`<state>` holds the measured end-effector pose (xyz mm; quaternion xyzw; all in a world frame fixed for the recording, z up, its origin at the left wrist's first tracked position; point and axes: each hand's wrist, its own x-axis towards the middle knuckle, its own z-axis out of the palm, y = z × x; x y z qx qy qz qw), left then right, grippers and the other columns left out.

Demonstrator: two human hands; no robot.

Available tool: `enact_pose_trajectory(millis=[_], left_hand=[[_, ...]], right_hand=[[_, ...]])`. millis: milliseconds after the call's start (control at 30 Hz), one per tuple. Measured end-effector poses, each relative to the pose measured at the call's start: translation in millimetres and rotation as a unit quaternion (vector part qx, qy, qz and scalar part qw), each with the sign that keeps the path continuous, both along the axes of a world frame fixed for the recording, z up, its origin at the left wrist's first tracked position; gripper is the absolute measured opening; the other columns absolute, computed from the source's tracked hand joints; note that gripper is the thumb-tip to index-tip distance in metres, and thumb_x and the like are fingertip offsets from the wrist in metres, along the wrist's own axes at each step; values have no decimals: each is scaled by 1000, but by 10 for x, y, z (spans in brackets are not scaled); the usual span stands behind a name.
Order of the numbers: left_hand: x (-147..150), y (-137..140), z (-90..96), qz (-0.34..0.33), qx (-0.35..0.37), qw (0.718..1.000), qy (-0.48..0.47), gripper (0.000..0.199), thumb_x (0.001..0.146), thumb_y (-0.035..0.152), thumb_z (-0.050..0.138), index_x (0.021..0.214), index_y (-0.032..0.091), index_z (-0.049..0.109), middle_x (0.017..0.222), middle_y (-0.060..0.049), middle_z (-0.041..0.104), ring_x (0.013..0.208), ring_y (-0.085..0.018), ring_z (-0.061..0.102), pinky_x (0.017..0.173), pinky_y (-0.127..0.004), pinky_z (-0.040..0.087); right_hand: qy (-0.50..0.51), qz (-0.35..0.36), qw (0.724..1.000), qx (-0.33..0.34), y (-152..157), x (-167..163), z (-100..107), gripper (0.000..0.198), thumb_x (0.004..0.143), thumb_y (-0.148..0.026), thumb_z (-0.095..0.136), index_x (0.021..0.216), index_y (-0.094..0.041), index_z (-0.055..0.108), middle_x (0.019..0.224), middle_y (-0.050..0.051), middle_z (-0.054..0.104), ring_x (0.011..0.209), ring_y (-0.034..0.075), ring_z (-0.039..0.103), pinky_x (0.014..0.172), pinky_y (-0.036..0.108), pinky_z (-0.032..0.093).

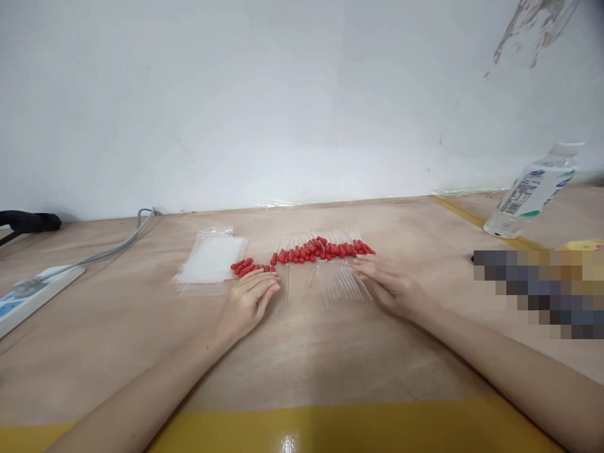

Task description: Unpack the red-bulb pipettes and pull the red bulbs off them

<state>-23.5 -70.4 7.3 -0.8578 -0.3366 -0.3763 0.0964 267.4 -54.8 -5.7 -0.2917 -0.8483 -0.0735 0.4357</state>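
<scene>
Glass droppers with red rubber bulbs [321,248] lie in a row across the middle of the table, their thin clear tubes pointing both away from me and toward me. My left hand [250,299] rests beside a smaller group of red-bulbed droppers [245,267] at the left end, fingers extended over them and partly covering them. At the right end of the row, my right hand [389,283] touches the outermost droppers with its fingers stretched out. Several clear tubes [346,283] lie just left of that hand. Neither hand is closed around anything.
A stack of clear zip bags [212,258] lies left of the droppers. At far left are a white power strip [47,296], a grey cable [113,246] and a black object [33,221]. A plastic bottle [533,195] stands at right, near a pixelated area. A wall rises behind.
</scene>
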Motion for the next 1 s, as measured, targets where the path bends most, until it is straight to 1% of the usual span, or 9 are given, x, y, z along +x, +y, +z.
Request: enact_pose_trajectory(millis=[100,167,233,333,433,533,633,800,1000], left_hand=[[-104,72,117,51,-12,998,-20,14,83,24,51,84,19,65,83,-3,64,79,-15,58,75,-30,47],[-150,150,208,105,-40,993,-43,19,83,29,50,85,20,66,77,-3,61,72,-13,57,68,-26,47],[-226,257,294,176,-77,980,-58,23,83,31,48,91,19,66,74,-2,58,67,-13,55,64,-25,46],[-400,450,407,263,-129,956,-27,26,81,30,47,93,18,67,72,-3,57,67,-15,56,65,-26,45],[-520,632,501,314,-181,932,-2,28,77,31,49,94,18,67,75,-4,61,71,-17,58,69,-27,45],[-514,765,546,357,-223,907,-5,31,75,35,51,96,18,66,81,-4,66,75,-19,60,71,-28,45],[-450,835,518,375,-252,892,10,32,72,38,52,93,18,66,83,-4,68,78,-20,61,71,-28,45],[-398,834,410,358,-284,888,48,32,71,41,52,85,18,68,80,-7,69,77,-23,62,68,-29,45],[-382,806,436,369,-252,893,50,31,74,41,47,81,18,68,80,-7,69,80,-23,62,70,-29,45]], right_hand=[[6,-97,995,-34,83,98,16,25,84,-24,46,104,-20,61,79,6,60,74,16,56,67,32,47],[-13,-118,992,-47,111,55,4,25,84,-25,45,102,-18,61,71,5,56,67,16,52,64,32,45],[-22,-110,991,-70,119,-32,-20,24,82,-22,44,100,-15,59,74,6,56,69,16,52,66,32,44],[-4,-104,990,-98,120,-147,-61,18,79,-17,43,93,-14,55,75,6,56,70,16,52,66,31,42],[1,-102,989,-103,122,-195,-89,14,78,-15,43,86,-15,54,72,5,55,68,16,51,63,29,41],[-20,-89,992,-90,116,-200,-94,16,78,-17,44,89,-16,56,73,4,55,70,16,50,67,30,40],[-55,-74,992,-82,100,-196,-84,16,80,-22,47,90,-17,58,74,4,55,73,17,49,71,33,38],[-69,-44,991,-102,82,-180,-67,24,80,-32,51,97,-17,59,83,6,55,79,18,49,73,34,40],[-62,0,991,-118,67,-161,-39,30,77,-38,55,98,-17,60,96,10,52,89,20,49,77,36,43]])
